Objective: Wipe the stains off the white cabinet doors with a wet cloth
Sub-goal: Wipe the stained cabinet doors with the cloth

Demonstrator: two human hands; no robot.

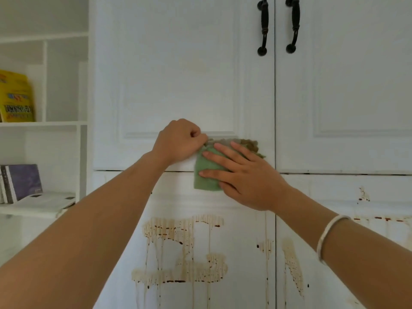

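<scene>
Head view: right hand (243,175) was pressing the soft green wet cloth (206,175) flat on the white panelled cabinet doors (178,74), left hand (178,141) pinching its corner. Brown drip stains (185,248) sat lower, so a soaked cloth could've streaked them downward

An open white shelf unit (44,124), split by thin uprights, fills the left side in soft, even light. A yellow printed packet (15,97) stands at the left edge of one shelf; on the shelf below, upright books (22,181) stand beside flat white papers (46,200) near its front edge.
</scene>
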